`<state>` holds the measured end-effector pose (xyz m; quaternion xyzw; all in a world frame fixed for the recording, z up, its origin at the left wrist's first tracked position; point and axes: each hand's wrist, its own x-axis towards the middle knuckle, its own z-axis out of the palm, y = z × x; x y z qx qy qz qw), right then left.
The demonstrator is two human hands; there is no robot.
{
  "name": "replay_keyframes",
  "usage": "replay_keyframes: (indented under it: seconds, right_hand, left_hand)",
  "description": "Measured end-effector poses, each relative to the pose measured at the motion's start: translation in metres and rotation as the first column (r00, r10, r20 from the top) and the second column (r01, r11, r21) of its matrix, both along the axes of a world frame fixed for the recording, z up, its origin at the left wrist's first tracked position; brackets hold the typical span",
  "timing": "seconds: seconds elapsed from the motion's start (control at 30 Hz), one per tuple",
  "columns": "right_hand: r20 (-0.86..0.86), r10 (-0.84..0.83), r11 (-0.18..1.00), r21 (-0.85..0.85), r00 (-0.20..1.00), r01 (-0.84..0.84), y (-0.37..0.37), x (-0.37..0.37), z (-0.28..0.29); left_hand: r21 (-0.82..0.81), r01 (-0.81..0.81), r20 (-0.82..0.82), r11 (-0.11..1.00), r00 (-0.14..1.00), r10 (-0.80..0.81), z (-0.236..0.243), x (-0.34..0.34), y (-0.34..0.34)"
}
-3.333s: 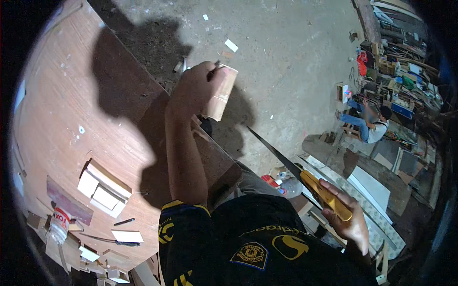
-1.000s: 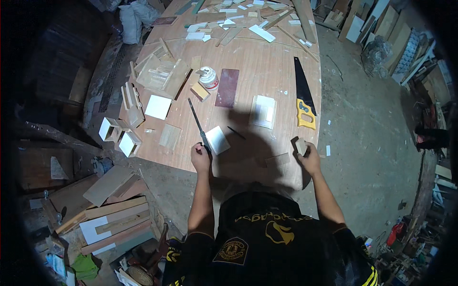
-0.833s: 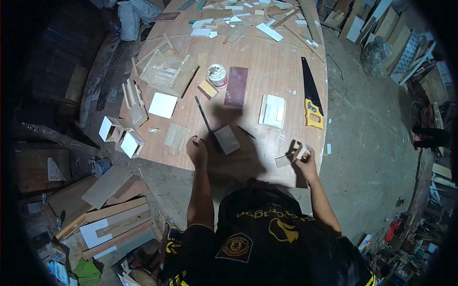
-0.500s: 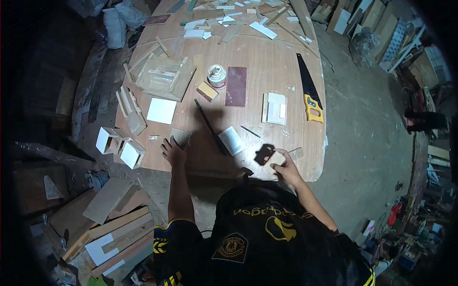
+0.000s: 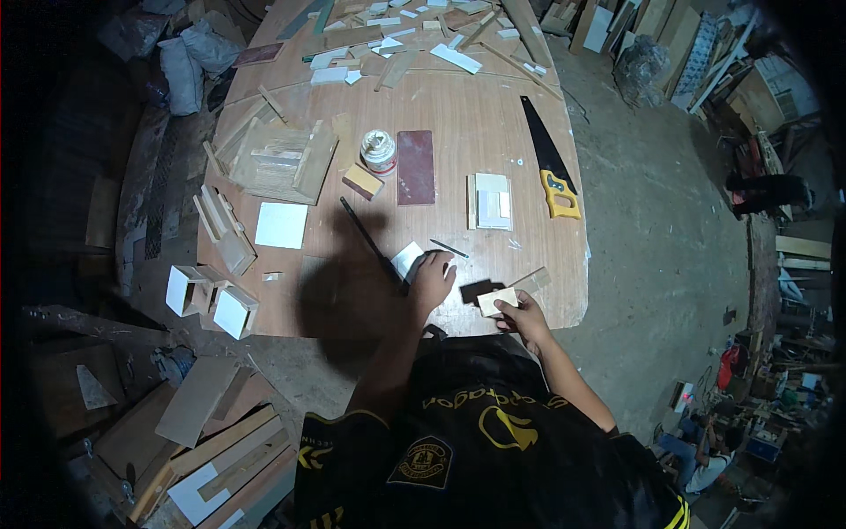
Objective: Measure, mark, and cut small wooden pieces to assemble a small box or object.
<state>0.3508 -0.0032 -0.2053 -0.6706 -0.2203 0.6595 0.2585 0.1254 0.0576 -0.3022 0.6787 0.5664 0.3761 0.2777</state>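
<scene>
My right hand (image 5: 527, 319) grips a small pale wooden block (image 5: 497, 302) near the table's front edge, its thumb on the top face. My left hand (image 5: 432, 280) is over a small white-faced piece (image 5: 407, 259) and covers its right part; the fingers are bent, and their hold on it is hidden. Left of this hand lies a long thin black bar (image 5: 363, 227), slanting away. A dark pencil (image 5: 449, 248) lies just beyond the left hand. A flat wood strip (image 5: 531, 280) rests beside the right hand.
On the wooden table (image 5: 493, 97) are an open jar (image 5: 378, 152), a sanding block (image 5: 362, 182), a maroon sheet (image 5: 415, 167), a small stacked panel (image 5: 490, 202), a yellow-handled saw (image 5: 559, 194), a white square (image 5: 281, 226) and a wooden assembly (image 5: 282, 163). Scraps (image 5: 388, 44) cover the far end.
My left hand has moved right, from the bare tabletop to the white-faced piece. The right hand still holds the block, now turned somewhat. The whole view has shifted slightly.
</scene>
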Motion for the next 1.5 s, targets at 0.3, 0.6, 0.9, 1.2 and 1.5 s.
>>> replay_keyframes:
  seconds: [0.3,0.6,0.9,1.2,1.5]
  right_hand:
    - [-0.072,-0.207,0.978,0.019,0.976,0.209,-0.004,0.029,0.002]
    - [-0.291,-0.105,0.992,0.039,0.951,0.122,0.005,-0.005,0.027]
    - [-0.499,-0.172,0.942,0.168,0.85,0.29,0.005,0.024,0.087]
    - [-0.352,-0.119,0.875,0.405,0.928,0.266,0.018,0.03,0.116]
    - [-0.051,0.116,0.753,0.655,0.992,-0.054,0.042,-0.012,0.138]
  left_hand:
    - [-0.275,-0.314,0.091,0.909,0.932,0.35,-0.032,-0.098,0.056]
    - [0.05,-0.474,-0.77,0.879,0.542,0.336,-0.038,-0.154,0.159]
    - [-0.092,-0.443,-0.711,0.892,0.656,0.253,-0.037,-0.129,0.159]
    - [-0.467,0.215,0.849,0.857,0.379,0.367,0.011,-0.111,0.064]
    - [-0.299,0.561,0.953,0.772,0.135,0.271,0.17,0.009,-0.034]
